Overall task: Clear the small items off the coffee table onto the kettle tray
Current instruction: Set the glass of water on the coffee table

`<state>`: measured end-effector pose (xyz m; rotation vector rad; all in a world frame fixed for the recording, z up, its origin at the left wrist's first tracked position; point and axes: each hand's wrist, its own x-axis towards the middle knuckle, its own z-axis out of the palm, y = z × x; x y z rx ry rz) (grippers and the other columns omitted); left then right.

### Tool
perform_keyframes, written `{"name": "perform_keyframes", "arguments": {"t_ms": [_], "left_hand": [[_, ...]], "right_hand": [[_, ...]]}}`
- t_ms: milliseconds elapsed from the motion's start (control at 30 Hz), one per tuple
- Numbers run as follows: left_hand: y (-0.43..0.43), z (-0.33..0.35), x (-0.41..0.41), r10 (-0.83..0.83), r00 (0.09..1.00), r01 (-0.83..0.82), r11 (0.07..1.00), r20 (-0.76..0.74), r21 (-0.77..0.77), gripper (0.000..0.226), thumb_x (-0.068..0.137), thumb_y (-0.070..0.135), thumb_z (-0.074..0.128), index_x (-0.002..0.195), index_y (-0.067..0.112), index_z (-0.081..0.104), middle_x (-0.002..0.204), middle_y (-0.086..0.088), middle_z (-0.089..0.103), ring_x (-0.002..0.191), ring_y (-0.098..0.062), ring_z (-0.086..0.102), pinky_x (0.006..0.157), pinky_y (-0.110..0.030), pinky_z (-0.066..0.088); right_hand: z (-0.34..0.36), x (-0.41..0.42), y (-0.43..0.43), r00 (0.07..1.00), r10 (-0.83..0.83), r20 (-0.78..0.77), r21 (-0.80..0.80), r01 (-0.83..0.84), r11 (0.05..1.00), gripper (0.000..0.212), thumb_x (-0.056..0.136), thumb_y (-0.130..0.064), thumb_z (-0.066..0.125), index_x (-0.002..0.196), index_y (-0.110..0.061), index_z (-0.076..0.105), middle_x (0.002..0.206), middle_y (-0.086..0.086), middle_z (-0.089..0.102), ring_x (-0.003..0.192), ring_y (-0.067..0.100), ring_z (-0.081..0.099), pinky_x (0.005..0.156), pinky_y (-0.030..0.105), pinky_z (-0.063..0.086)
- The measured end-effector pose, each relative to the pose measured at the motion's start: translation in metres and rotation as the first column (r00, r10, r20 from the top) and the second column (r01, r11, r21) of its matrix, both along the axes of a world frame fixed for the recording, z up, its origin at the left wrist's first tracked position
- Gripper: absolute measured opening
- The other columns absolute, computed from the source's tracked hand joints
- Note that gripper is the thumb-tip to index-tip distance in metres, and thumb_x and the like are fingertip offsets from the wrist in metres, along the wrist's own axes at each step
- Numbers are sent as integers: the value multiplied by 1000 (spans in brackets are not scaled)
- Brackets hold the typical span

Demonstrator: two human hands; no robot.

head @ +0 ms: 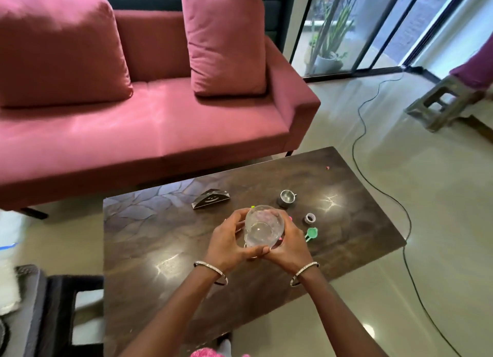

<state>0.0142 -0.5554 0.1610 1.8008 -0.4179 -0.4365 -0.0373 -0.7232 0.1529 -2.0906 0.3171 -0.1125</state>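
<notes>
A clear glass bowl (262,228) is held above the dark coffee table (165,239) between both hands. My left hand (229,239) curls round its left side and my right hand (289,243) curls round its right side, fingertips meeting below it. On the table to the right lie a small metal cup (286,197), a small roll of tape (310,218) and a green plastic piece (311,233). A dark napkin holder (210,198) stands behind the bowl. Small pink and green bits show at the bowl's edges, mostly hidden. No kettle tray is visible.
A pink sofa (149,122) with two cushions stands behind the table. A black cable (378,175) runs over the floor on the right, near a wooden stool (442,106). A dark stool or side table (61,303) sits at the lower left. A tiny pink scrap (327,167) lies near the table's far edge.
</notes>
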Motion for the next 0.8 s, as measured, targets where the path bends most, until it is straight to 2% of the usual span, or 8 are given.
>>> {"name": "perform_keyframes", "arguments": {"t_ms": [167, 300, 400, 500, 567, 667, 733, 800], "left_hand": [[-44, -14, 48, -4, 999, 4, 1000, -34, 16, 83, 54, 35, 94, 126, 24, 54, 119, 12, 66, 111, 1, 61, 93, -9, 45], [-75, -27, 77, 33, 997, -32, 999, -73, 14, 83, 55, 31, 94, 127, 23, 54, 117, 13, 67, 108, 8, 60, 88, -6, 45], [-96, -43, 99, 75, 991, -73, 997, -111, 26, 83, 56, 25, 94, 128, 20, 53, 117, 12, 66, 107, 10, 60, 86, -4, 44], [-115, -60, 118, 113, 980, -109, 993, -165, 35, 85, 56, 23, 94, 130, 19, 52, 121, 11, 65, 110, 9, 59, 90, -6, 44], [-128, -73, 132, 144, 968, -140, 989, -207, 38, 84, 56, 18, 94, 129, 17, 52, 121, 7, 65, 111, 5, 60, 94, -12, 46], [-150, -93, 155, 199, 947, -191, 980, -252, 56, 83, 56, 11, 93, 128, 14, 52, 122, 3, 65, 113, -3, 62, 98, -21, 49], [-164, -107, 171, 239, 933, -224, 971, -270, 82, 83, 55, 9, 93, 127, 14, 52, 123, 3, 65, 113, -2, 61, 96, -17, 47], [-174, -124, 185, 269, 919, -251, 963, -287, 99, 83, 54, 7, 93, 126, 15, 52, 122, 6, 65, 111, 1, 62, 93, -13, 47]], "right_hand": [[-13, 47, -43, 1000, -5, -6, -12, 5, 1000, 74, 54, -24, 94, 118, -23, 58, 114, -12, 68, 106, 2, 65, 92, 36, 55], [-26, 84, -70, 1000, 15, -13, 19, -15, 1000, 72, 55, -22, 91, 118, -29, 58, 115, -16, 68, 107, 2, 65, 91, 35, 55], [-42, 110, -91, 997, 34, -63, 26, -33, 999, 78, 50, -30, 93, 119, -31, 56, 111, -17, 68, 104, -1, 65, 90, 26, 54], [-59, 134, -109, 991, 50, -121, 39, -45, 998, 80, 46, -45, 87, 118, -36, 55, 108, -22, 67, 100, -7, 63, 84, 12, 49], [-72, 153, -122, 988, 61, -144, 44, -55, 998, 80, 43, -52, 82, 117, -38, 55, 106, -25, 67, 97, -9, 63, 80, 8, 48], [-94, 182, -144, 980, 107, -166, 41, -101, 994, 83, 44, -47, 84, 120, -30, 56, 109, -14, 69, 99, 5, 66, 84, 26, 54], [-113, 203, -157, 975, 140, -170, 36, -136, 990, 82, 48, -34, 90, 122, -23, 56, 112, -7, 70, 103, 17, 66, 88, 40, 54], [-131, 223, -166, 971, 166, -170, 37, -162, 986, 81, 50, -24, 92, 122, -20, 57, 114, -5, 69, 104, 21, 66, 89, 44, 53]]}}
